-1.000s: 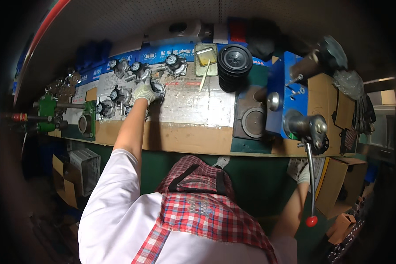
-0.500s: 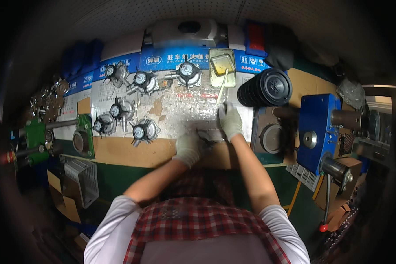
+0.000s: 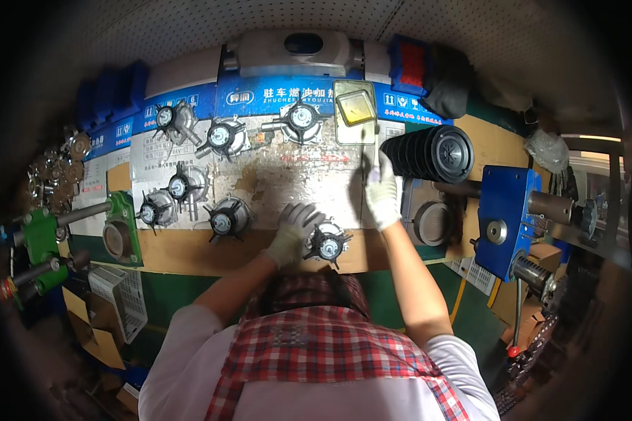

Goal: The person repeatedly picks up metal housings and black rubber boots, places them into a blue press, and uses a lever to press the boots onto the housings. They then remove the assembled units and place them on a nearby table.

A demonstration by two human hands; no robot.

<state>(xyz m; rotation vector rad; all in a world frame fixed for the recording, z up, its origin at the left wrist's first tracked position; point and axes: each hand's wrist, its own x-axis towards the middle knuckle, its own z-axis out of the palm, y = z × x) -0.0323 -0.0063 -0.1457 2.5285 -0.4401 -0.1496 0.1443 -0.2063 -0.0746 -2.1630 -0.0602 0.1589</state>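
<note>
My gloved right hand is closed around a thin brush, which points away from me beside the corner of a metal tray. A small square dish of yellow liquid sits in that tray. At the near edge of the work surface, my gloved left hand grips the left side of a round silver metal housing with black arms on top. Several similar housings, among them one nearby and one farther back, lie on the cardboard.
A black ribbed cylinder lies right of the tray. Farther right stands a blue press with a red-knobbed lever; a green fixture stands at left. A silver machine casing and a blue bin are at the back.
The brush has left the dish and moved right and nearer with my right hand. My left hand and the near housing, blurred before, now show clearly. The whole view has shifted slightly.
</note>
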